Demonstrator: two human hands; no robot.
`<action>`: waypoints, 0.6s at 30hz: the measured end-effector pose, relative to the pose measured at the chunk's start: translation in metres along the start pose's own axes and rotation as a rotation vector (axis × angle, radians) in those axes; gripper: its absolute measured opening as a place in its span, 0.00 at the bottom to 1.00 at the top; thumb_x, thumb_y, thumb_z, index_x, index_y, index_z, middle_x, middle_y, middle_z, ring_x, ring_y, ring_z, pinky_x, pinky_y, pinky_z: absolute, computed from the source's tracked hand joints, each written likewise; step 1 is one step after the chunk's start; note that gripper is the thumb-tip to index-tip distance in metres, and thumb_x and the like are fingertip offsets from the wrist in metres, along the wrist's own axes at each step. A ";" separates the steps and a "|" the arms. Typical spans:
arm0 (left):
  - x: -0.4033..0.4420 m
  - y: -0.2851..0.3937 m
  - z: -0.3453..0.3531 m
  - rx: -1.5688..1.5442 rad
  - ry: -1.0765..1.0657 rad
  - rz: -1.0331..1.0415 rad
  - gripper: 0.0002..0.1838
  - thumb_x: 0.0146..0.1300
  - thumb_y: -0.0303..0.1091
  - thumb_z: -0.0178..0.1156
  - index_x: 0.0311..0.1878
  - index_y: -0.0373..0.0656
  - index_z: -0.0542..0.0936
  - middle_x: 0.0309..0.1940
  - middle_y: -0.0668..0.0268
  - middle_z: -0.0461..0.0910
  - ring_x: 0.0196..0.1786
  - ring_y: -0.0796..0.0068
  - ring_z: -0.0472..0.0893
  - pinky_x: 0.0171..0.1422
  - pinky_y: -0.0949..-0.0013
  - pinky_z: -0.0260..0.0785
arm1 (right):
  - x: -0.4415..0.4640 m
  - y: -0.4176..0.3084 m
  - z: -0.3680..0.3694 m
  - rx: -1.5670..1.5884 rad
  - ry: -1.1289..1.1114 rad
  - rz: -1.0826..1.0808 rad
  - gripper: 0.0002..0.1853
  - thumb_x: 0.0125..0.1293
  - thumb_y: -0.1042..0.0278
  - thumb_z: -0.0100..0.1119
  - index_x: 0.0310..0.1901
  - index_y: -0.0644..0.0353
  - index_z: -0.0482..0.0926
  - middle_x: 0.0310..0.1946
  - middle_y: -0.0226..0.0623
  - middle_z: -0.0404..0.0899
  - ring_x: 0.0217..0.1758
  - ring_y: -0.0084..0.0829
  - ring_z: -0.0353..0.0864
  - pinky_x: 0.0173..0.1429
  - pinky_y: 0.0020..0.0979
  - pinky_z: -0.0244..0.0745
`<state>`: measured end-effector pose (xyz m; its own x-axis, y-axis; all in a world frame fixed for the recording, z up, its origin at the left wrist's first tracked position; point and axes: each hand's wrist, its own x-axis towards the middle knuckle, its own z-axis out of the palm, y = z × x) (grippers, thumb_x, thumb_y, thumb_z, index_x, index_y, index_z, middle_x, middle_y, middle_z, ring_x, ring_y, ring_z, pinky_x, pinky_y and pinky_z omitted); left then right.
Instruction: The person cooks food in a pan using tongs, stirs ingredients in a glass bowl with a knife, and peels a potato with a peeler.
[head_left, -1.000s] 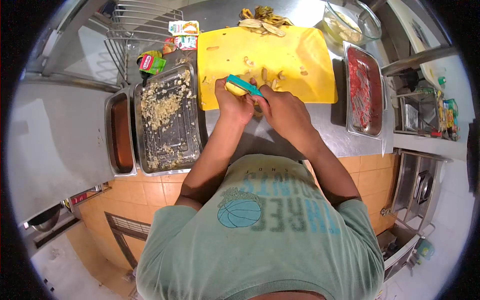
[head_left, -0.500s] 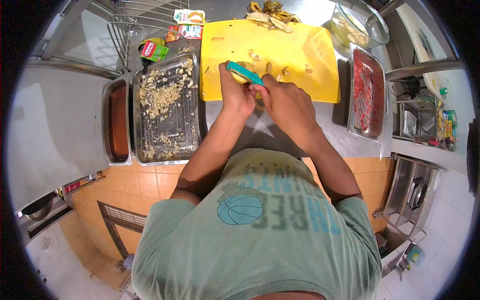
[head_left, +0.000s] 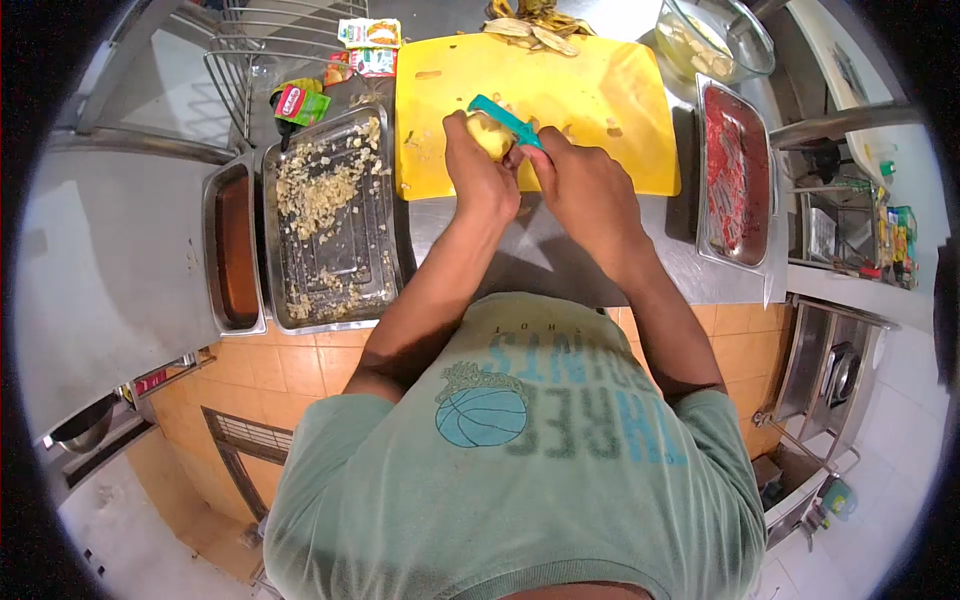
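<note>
A round, pale yellow peeled piece of produce (head_left: 490,137) is gripped in my left hand (head_left: 482,180), low over the yellow cutting board (head_left: 620,100). My right hand (head_left: 590,190) is closed round the handle of a teal peeler (head_left: 505,120). The peeler's head lies at the upper side of the yellow piece; whether the blade touches it I cannot tell. Small peel scraps lie on the board around my hands. Dark and yellowish peels (head_left: 540,30) are heaped at the board's far edge.
At the left are a tray of chopped pale bits (head_left: 390,215) and a narrow pan of brown liquid (head_left: 237,250). Seasoning packets (head_left: 370,35) lie behind them near a wire rack (head_left: 235,95). A red-stained metal pan (head_left: 735,175) and a glass bowl (head_left: 700,45) stand right.
The peeler has lifted and turned away from the yellow piece, showing more of it. The whole view has shifted slightly.
</note>
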<state>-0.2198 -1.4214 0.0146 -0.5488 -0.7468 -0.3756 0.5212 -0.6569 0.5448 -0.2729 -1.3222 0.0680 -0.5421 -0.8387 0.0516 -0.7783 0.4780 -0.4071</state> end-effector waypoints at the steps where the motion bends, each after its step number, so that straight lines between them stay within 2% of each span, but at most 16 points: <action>1: 0.000 -0.001 -0.006 0.005 -0.020 0.005 0.14 0.65 0.48 0.43 0.40 0.48 0.68 0.31 0.70 0.72 0.33 0.77 0.74 0.30 0.71 0.68 | 0.004 0.011 0.007 -0.019 0.001 0.041 0.15 0.67 0.55 0.45 0.39 0.59 0.73 0.23 0.50 0.78 0.29 0.51 0.79 0.33 0.50 0.73; 3: -0.003 0.000 -0.007 0.009 -0.007 0.030 0.15 0.65 0.49 0.44 0.41 0.47 0.68 0.30 0.69 0.72 0.32 0.75 0.73 0.30 0.71 0.67 | 0.011 0.037 0.020 -0.051 -0.001 0.125 0.16 0.68 0.55 0.44 0.39 0.60 0.73 0.23 0.50 0.78 0.29 0.52 0.79 0.33 0.51 0.72; 5: -0.008 0.002 0.000 -0.002 0.066 0.080 0.17 0.64 0.50 0.45 0.42 0.45 0.68 0.27 0.66 0.73 0.30 0.70 0.73 0.33 0.70 0.66 | 0.011 0.049 0.017 -0.033 0.033 0.122 0.16 0.68 0.54 0.44 0.38 0.60 0.73 0.22 0.51 0.77 0.29 0.53 0.79 0.33 0.51 0.72; 8: 0.000 -0.005 -0.009 0.116 0.114 0.136 0.16 0.65 0.50 0.45 0.41 0.46 0.68 0.28 0.67 0.73 0.32 0.72 0.73 0.34 0.69 0.67 | 0.008 0.033 -0.003 0.012 0.058 0.058 0.16 0.68 0.55 0.44 0.38 0.60 0.73 0.22 0.51 0.77 0.29 0.53 0.78 0.31 0.51 0.72; 13: 0.001 -0.008 -0.012 0.131 0.037 0.123 0.14 0.66 0.48 0.42 0.41 0.48 0.67 0.32 0.69 0.71 0.33 0.76 0.73 0.36 0.70 0.67 | -0.010 -0.009 -0.011 0.082 0.022 -0.067 0.14 0.67 0.57 0.46 0.36 0.61 0.72 0.22 0.52 0.77 0.28 0.53 0.78 0.30 0.50 0.72; 18: -0.004 -0.001 -0.012 0.136 0.037 0.164 0.11 0.67 0.46 0.41 0.40 0.49 0.65 0.34 0.70 0.70 0.35 0.78 0.73 0.36 0.71 0.68 | -0.009 -0.012 -0.005 0.090 -0.028 -0.035 0.15 0.67 0.57 0.46 0.37 0.62 0.72 0.23 0.51 0.77 0.29 0.53 0.78 0.32 0.50 0.72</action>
<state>-0.2106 -1.4191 0.0065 -0.4382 -0.8473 -0.3001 0.5065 -0.5085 0.6963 -0.2604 -1.3194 0.0775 -0.5049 -0.8621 0.0427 -0.7647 0.4238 -0.4854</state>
